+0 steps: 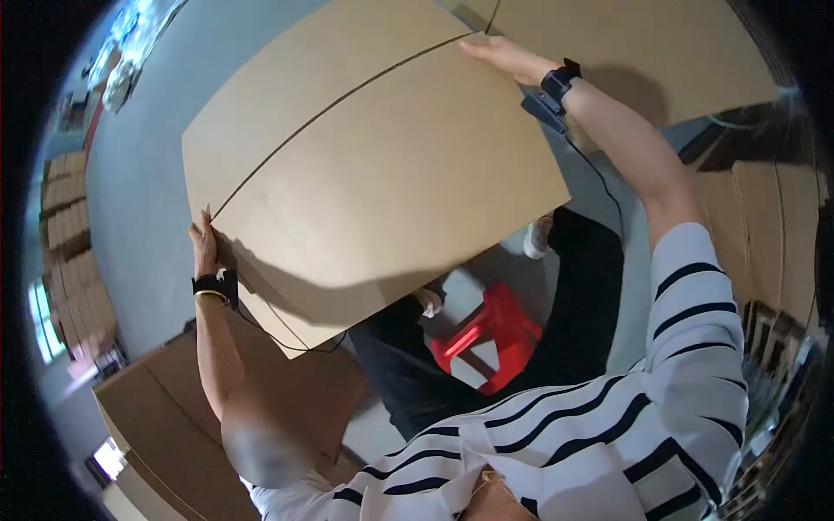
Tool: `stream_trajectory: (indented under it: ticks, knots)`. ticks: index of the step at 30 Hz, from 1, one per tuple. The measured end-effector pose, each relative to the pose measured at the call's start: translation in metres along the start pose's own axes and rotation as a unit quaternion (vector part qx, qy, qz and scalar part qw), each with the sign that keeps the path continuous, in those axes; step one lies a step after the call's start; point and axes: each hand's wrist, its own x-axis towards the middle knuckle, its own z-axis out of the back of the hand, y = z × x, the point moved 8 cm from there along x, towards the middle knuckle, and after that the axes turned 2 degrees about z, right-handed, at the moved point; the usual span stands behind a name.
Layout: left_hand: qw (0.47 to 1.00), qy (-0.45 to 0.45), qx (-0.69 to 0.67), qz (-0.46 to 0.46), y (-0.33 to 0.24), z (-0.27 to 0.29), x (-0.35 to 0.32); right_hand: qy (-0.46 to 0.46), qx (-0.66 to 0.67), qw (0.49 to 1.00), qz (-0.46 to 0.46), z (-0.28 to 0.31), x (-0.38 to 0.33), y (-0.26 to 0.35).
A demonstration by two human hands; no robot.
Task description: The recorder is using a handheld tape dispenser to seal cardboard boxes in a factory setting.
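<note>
A large brown cardboard carton (391, 174) spans the space in front of me, tilted, with a long dark crease line across its broad face. My left hand (206, 247) grips its left edge at the end of that line, thumb up, the other fingers partly hidden. At the far right corner, by the line's other end, my right hand (508, 59) holds the carton's edge, its fingers stretched and close together. Both wrists wear black straps; a small dark device (545, 111) with a cable hangs at the right one.
Below the carton, a red plastic stool (491, 334) stands between my legs. More brown cardboard (634, 52) lies at the far right. An open-looking brown box (165, 425) is at near left. Cardboard stacks (69, 226) line the far left, and bundled cardboard (764, 243) is at right.
</note>
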Motion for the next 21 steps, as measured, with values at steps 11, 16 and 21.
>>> stream_trajectory:
  ticks: [11,16,21]
  knots:
    - [0.998,0.045,-0.029,-0.042,-0.007,-0.081,-0.063,-0.214,-0.336,0.917,-0.03,0.089,0.005,-0.03]
    - [0.998,0.056,0.021,-0.035,-0.006,-0.081,-0.057,-0.237,-0.249,0.936,0.077,0.087,0.007,-0.025]
    - [0.985,0.011,0.151,-0.077,-0.005,-0.094,-0.069,-0.208,-0.383,0.899,-0.034,0.068,0.018,-0.041]
